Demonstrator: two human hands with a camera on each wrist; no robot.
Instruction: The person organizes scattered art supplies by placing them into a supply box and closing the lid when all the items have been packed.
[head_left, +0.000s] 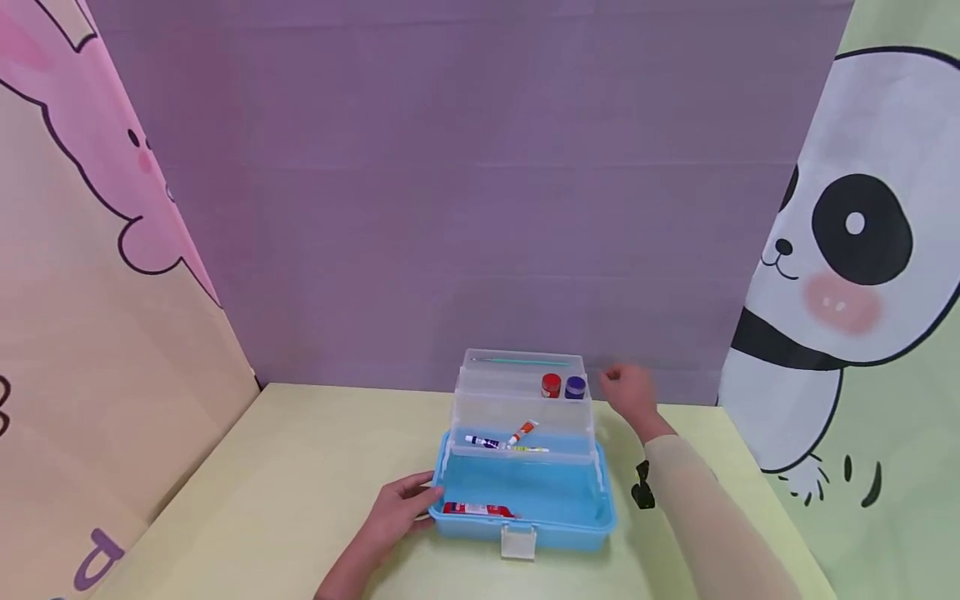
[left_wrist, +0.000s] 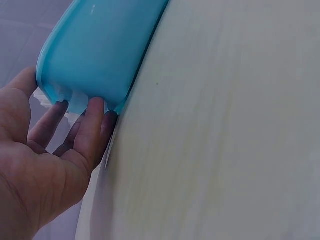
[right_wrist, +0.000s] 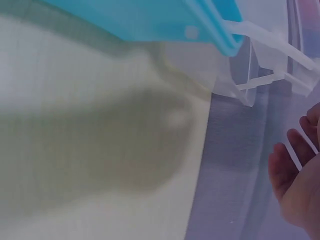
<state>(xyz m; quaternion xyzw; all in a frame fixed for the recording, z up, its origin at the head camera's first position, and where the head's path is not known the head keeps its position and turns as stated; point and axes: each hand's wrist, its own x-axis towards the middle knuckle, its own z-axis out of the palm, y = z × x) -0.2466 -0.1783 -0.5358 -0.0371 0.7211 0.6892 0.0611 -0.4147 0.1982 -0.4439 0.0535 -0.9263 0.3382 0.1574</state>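
A light-blue storage box (head_left: 525,537) stands unfolded on the table, its two clear trays (head_left: 480,412) raised in steps behind the base. My left hand (head_left: 401,510) holds the box's front left corner, thumb at the rim and fingertips against the side in the left wrist view. A red paint tube (head_left: 477,509) lies inside the base. Purple (head_left: 483,442), orange (head_left: 523,431) and yellow (head_left: 531,450) tubes are in the lower tray. The upper tray bears a red jar (head_left: 551,385), a purple jar (head_left: 575,387) and a green paintbrush (head_left: 521,362). Just right of it, my right hand (head_left: 630,392) hovers, fingers loosely bent, no object visible in them.
The pale yellow table (head_left: 322,467) ends at a purple backdrop (head_left: 480,192) close behind the box. Cartoon-printed panels flank it, with a panda (head_left: 862,317) on the right. A small black object (head_left: 642,486) shows beside the right sleeve. White hinge arms (right_wrist: 270,37) join trays and base.
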